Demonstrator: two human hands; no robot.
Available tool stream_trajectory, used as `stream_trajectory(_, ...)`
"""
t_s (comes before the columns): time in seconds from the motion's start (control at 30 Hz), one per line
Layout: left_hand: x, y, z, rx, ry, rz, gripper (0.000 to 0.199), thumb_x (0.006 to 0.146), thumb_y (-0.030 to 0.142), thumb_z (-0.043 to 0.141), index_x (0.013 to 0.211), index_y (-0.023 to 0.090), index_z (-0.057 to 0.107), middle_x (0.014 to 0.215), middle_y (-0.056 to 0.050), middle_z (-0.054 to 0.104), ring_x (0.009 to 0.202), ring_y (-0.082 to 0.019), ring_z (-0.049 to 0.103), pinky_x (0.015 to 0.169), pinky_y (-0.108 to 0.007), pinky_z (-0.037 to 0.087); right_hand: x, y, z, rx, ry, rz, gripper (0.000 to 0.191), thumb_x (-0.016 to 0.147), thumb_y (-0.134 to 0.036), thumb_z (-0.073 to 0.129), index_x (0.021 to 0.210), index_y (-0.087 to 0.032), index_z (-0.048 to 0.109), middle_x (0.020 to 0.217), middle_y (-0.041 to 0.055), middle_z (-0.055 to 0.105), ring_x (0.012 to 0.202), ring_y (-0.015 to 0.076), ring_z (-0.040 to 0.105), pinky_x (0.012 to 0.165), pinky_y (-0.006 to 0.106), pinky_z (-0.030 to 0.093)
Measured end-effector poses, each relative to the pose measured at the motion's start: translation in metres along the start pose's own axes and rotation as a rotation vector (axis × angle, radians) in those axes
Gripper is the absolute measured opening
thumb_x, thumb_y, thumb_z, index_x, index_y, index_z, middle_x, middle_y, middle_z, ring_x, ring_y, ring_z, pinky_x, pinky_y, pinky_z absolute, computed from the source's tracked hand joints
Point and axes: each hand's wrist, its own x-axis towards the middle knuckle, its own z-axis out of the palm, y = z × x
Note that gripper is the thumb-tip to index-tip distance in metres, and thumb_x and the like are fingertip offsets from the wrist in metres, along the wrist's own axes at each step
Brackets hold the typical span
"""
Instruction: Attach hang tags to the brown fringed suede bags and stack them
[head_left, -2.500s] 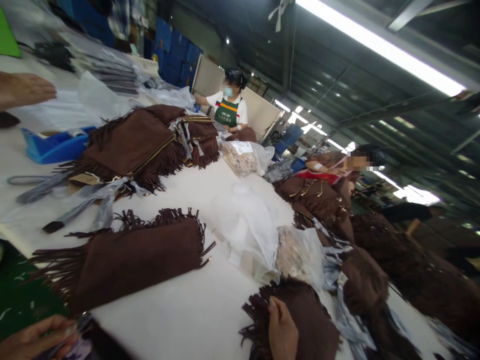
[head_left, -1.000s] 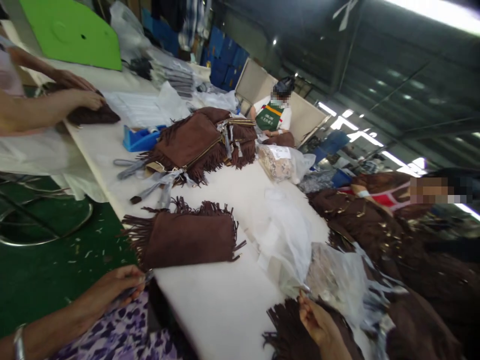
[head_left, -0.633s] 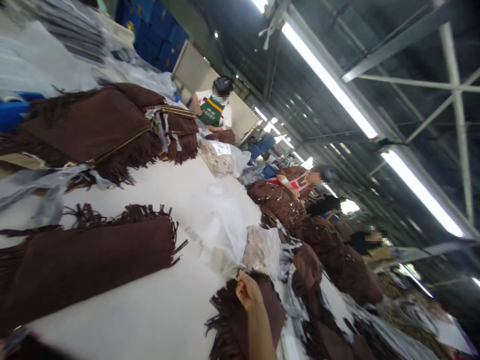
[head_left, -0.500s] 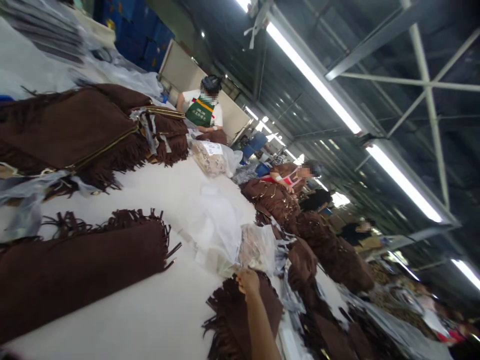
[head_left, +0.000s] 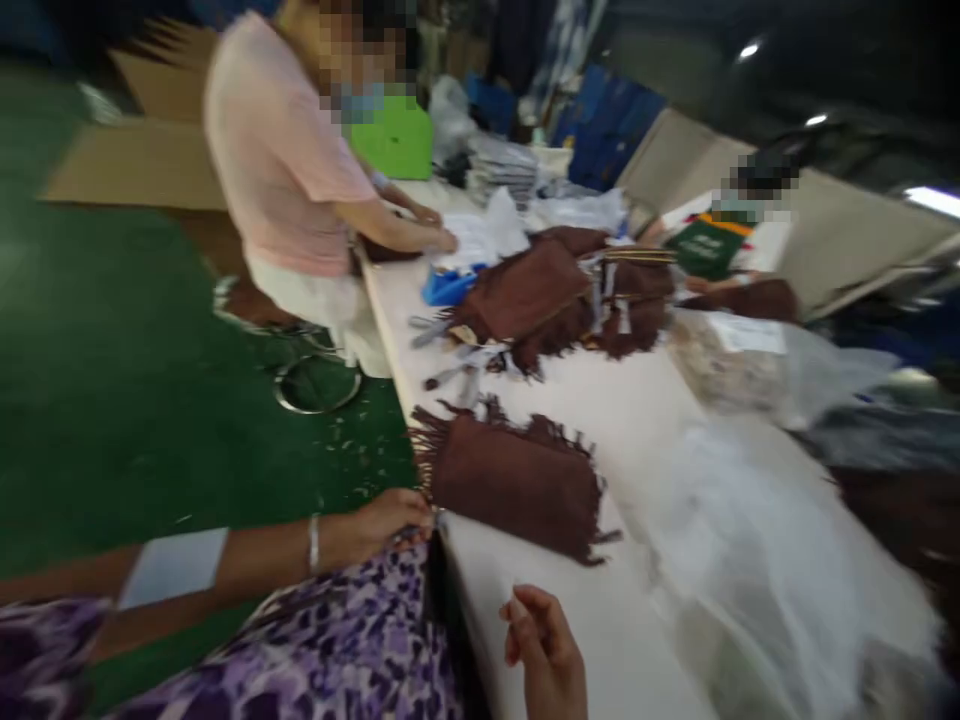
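Observation:
A brown fringed fabric piece [head_left: 517, 485] lies flat on the white table, its strips spread along the edges. At its near left corner, by the table edge, my left hand [head_left: 394, 520] is closed; something dark shows at its fingers, too blurred to name. My right hand [head_left: 544, 640] is over the table in front of the piece, apart from it. Its fingers are bent and loosely apart, with nothing visible in them.
Brown fringed pieces with zippers [head_left: 540, 290] are piled farther back, near a blue box [head_left: 450, 285]. Clear plastic bags [head_left: 765, 540] cover the right side. A co-worker in pink [head_left: 292, 150] stands at the far left edge; another in a green apron [head_left: 709, 245] is across.
The view has swung left and down. My right hand has left the fringed piece on the right, which is out of view now. My left hand has come into view.

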Motion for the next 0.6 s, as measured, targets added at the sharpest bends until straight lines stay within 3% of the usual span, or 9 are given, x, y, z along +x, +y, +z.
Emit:
stream_trajectory(0.1, 0.012, -0.002, -0.014, -0.067, -0.052, -0.011, 0.021, 0.059, 0.025, 0.071, 0.074, 0.015, 0.06, 0.062, -0.002, 0.063, 0.051, -0.011, 0.051, 0.045, -0.019, 0.031, 0.013, -0.007, 0.054, -0.028, -0.193, 0.036, 0.045, 0.075, -0.057, 0.067, 0.099, -0.019, 0.064, 0.077, 0.0011, 0.066, 0.058, 0.0132, 0.053, 0.057, 0.025, 0.045)
stream_trajectory(0.2, 0.02, -0.003, -0.012, -0.092, -0.09, -0.016, 0.021, 0.058, 0.026, 0.071, 0.071, 0.015, 0.059, 0.059, -0.003, 0.062, 0.045, -0.009, 0.047, 0.041, -0.018, 0.028, 0.021, -0.014, 0.084, -0.097, -0.288, 0.004, 0.039, 0.081, -0.055, 0.06, 0.097, -0.02, 0.064, 0.078, 0.0, 0.065, 0.062, 0.0139, 0.053, 0.059, 0.025, 0.044)
stream_trajectory(0.4, 0.021, -0.001, -0.014, -0.092, -0.149, -0.043, 0.021, 0.057, 0.025, 0.07, 0.072, 0.016, 0.057, 0.054, -0.001, 0.06, 0.041, -0.009, 0.046, 0.038, -0.017, 0.024, 0.032, -0.012, 0.107, -0.137, -0.324, 0.015, 0.035, 0.084, -0.052, 0.057, 0.096, -0.02, 0.065, 0.066, -0.0034, 0.057, 0.059, 0.0132, 0.047, 0.056, 0.024, 0.039)
stream_trajectory(0.6, 0.02, 0.004, -0.017, -0.07, -0.17, -0.033, 0.019, 0.056, 0.019, 0.062, 0.073, 0.017, 0.055, 0.056, -0.002, 0.062, 0.039, -0.007, 0.039, 0.037, -0.017, 0.018, 0.037, -0.011, 0.116, -0.2, -0.268, 0.039, 0.034, 0.082, -0.051, 0.057, 0.094, -0.021, 0.065, 0.061, -0.0049, 0.055, 0.054, 0.013, 0.047, 0.053, 0.023, 0.037)
